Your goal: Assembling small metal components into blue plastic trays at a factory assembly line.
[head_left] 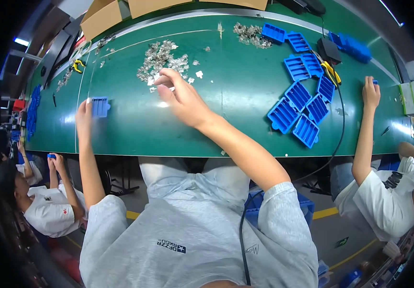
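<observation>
My left hand point(84, 115) is closed on the edge of a small blue plastic tray with slots point(100, 107), held over the left part of the green table. My right hand point(185, 100) is at the near edge of a loose pile of small shiny metal parts point(161, 58). Its fingers are curved and the thumb stands apart from them, with nothing visible between. A few pale pieces, such as a small flat part point(199, 74), lie beside the pile.
Several blue slotted trays point(283, 115) stand in a cluster at the right, near yellow-handled pliers point(330, 72), a black box point(329, 51) and a black cable point(343, 110). Another metal pile point(252, 35) lies far back. Cardboard boxes point(106, 18) line the back edge. Co-workers sit on both sides.
</observation>
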`<action>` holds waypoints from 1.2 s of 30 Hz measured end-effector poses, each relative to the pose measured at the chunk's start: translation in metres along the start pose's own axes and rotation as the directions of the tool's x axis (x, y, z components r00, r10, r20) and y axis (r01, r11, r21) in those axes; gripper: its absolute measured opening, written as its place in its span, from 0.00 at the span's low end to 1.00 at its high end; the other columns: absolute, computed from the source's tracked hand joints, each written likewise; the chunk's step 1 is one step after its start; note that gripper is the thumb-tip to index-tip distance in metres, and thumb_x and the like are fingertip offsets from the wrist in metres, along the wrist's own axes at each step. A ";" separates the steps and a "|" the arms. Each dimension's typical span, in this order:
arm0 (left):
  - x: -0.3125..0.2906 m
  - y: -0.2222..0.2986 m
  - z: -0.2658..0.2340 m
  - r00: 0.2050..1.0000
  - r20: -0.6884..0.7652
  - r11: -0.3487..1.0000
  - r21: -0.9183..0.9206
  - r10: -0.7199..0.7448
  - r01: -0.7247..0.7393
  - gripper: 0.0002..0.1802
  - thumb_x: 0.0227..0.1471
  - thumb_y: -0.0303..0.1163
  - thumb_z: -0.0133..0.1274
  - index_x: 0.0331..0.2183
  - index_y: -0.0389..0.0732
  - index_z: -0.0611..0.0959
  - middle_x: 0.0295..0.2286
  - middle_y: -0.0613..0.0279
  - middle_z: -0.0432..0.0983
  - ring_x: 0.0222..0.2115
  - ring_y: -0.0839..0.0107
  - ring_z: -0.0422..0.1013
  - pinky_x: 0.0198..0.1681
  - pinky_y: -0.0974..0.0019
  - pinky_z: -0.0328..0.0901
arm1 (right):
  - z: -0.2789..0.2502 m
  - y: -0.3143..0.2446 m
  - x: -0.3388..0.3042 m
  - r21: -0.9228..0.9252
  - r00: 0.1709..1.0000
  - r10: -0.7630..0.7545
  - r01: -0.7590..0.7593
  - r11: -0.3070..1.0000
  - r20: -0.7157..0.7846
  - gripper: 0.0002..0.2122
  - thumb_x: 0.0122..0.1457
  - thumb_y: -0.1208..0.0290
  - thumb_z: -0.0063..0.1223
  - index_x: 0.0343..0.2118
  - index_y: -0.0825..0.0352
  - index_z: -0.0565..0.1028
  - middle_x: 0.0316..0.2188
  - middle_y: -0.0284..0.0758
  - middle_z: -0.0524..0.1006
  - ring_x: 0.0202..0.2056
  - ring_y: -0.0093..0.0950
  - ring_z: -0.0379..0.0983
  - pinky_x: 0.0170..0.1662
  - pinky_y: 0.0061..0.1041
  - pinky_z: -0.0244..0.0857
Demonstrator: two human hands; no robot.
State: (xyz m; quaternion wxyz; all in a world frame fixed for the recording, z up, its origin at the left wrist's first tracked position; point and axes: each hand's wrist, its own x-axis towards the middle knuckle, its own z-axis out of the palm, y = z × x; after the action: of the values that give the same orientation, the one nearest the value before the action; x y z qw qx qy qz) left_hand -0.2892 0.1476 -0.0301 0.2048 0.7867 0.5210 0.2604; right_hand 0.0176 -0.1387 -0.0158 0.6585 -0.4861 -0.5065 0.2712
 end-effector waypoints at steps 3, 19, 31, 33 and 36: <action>0.014 -0.037 -0.010 0.995 -0.099 0.983 0.177 -0.024 0.042 0.27 0.58 0.47 0.49 0.44 0.31 0.77 0.33 0.54 0.76 0.37 0.68 0.72 0.43 0.65 0.65 | -0.002 0.000 0.000 -0.040 0.998 0.028 -0.030 0.999 -0.057 0.22 0.63 0.60 0.45 0.54 0.69 0.60 0.42 0.44 0.74 0.39 0.39 0.74 0.43 0.33 0.67; -0.191 0.387 0.204 0.041 0.521 0.300 -0.424 0.853 -0.854 0.11 0.42 0.27 0.53 0.34 0.42 0.79 0.49 0.51 0.65 0.46 0.53 0.66 0.47 0.56 0.65 | -0.033 0.024 0.014 0.008 0.927 0.253 -0.261 0.965 -0.276 0.18 0.63 0.63 0.46 0.20 0.70 0.74 0.17 0.30 0.75 0.20 0.17 0.66 0.26 0.20 0.61; -0.082 0.292 0.114 0.872 0.011 0.692 -0.614 0.489 -0.380 0.10 0.47 0.26 0.57 0.33 0.33 0.76 0.31 0.58 0.70 0.29 0.71 0.70 0.33 0.70 0.66 | -0.045 0.020 0.019 0.644 0.895 0.396 -0.181 0.743 -0.206 0.25 0.64 0.45 0.34 0.50 0.65 0.64 0.50 0.41 0.68 0.53 0.28 0.65 0.51 0.33 0.64; -0.086 0.273 0.130 0.859 0.144 0.660 -0.705 0.492 -0.260 0.11 0.50 0.27 0.55 0.36 0.34 0.75 0.31 0.62 0.69 0.29 0.75 0.68 0.33 0.72 0.65 | -0.031 0.019 0.021 0.642 0.898 0.348 -0.102 0.760 -0.269 0.28 0.65 0.48 0.38 0.56 0.68 0.55 0.47 0.44 0.70 0.50 0.34 0.68 0.52 0.31 0.64; -0.102 0.266 0.132 0.544 0.114 0.502 -0.572 0.831 -0.649 0.15 0.52 0.28 0.50 0.44 0.36 0.74 0.39 0.54 0.68 0.39 0.62 0.67 0.43 0.62 0.64 | -0.044 0.027 0.014 0.676 0.910 0.407 -0.253 0.692 -0.076 0.21 0.62 0.62 0.49 0.54 0.68 0.62 0.46 0.42 0.73 0.45 0.30 0.71 0.49 0.31 0.67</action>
State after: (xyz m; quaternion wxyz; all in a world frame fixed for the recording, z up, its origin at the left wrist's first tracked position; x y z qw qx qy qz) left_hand -0.0501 -0.0524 0.0048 0.3468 0.8938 -0.0053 0.2841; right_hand 0.0668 -0.1322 -0.0357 0.7776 -0.3361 -0.2072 0.4893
